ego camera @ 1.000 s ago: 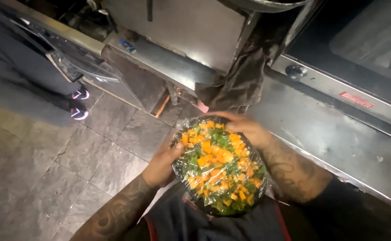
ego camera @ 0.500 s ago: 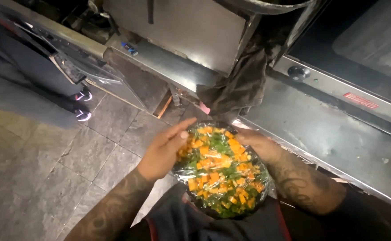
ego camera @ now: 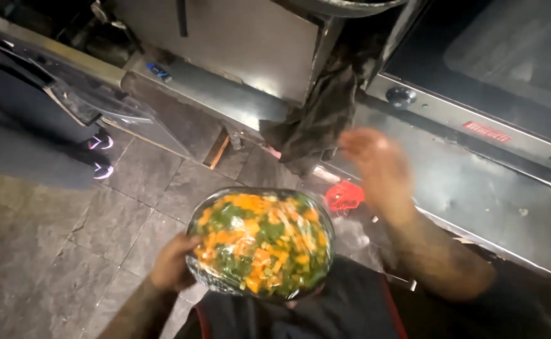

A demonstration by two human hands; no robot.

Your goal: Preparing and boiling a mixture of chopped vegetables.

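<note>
I see a long steel counter running across the right side, with a dark oven front above it and a round knob on its panel. Below and to the left lies a grey tiled floor, where another person's shoes with pale stripes stand near a clear bin. A dark cloth hangs off the counter edge.

In the middle, close to my chest, I hold a bowl full of chopped orange and green vegetables, sealed under tight cling film. It sits above the floor, just beside the counter, against my dark apron.

My left hand cups the bowl's left side, fingers curled around the rim from below. My right hand is off the bowl, raised over the counter edge, blurred, fingers loosely spread and holding nothing.

A small red thing lies between the bowl and my right forearm; I cannot tell what it is.
</note>
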